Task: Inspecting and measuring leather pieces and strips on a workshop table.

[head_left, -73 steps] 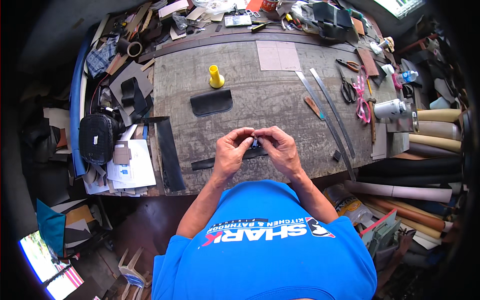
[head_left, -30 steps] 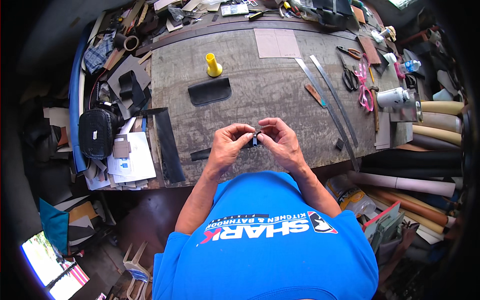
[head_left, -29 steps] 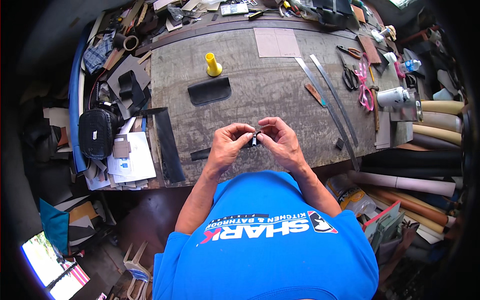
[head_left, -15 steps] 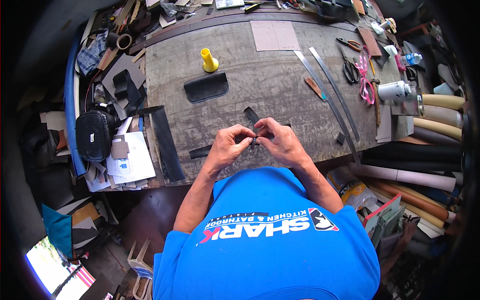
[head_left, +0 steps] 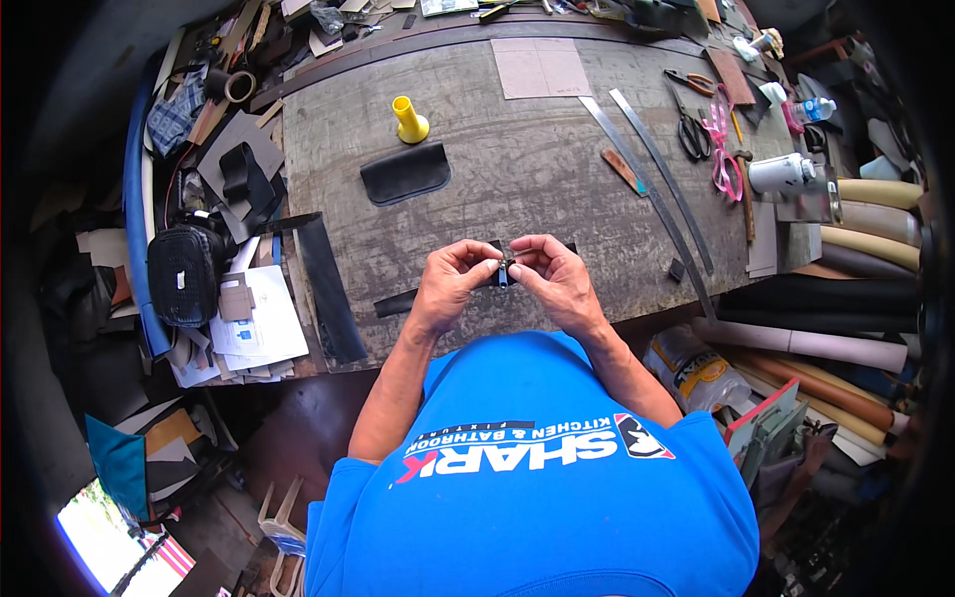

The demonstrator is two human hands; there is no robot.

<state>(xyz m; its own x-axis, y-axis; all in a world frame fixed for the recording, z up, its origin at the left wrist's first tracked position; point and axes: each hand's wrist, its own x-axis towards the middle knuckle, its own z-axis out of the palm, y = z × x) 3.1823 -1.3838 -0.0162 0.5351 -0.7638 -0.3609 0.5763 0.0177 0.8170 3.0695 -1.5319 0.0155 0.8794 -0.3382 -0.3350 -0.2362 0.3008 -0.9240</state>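
Note:
Both hands meet above the near part of the worktable (head_left: 328,149). Between the fingertips is a small dark piece with a shiny metallic part (head_left: 503,273), too small to name surely. My left hand (head_left: 450,287) pinches it from the left, thumb against forefinger. From the right, my right hand (head_left: 557,284) closes thumb and fingers on it. A black strip (head_left: 396,303) lies on the table beside my left hand. Beyond the hands rest a black leather-like flap with rounded corners (head_left: 406,174) and a yellow flared holder (head_left: 410,121).
Metal rulers (head_left: 667,214), a wooden-handled knife (head_left: 624,171), scissors (head_left: 693,134) and pink-handled scissors (head_left: 726,174) lie at the right. A white container (head_left: 781,174) stands nearby. Papers (head_left: 264,323) and a black pouch (head_left: 186,277) crowd the left. Material rolls (head_left: 826,348) stack at the right.
The fingers have shifted slightly, and the shiny part now shows between them. The black strip that stuck out beyond the hands is now mostly hidden. The view has moved a little.

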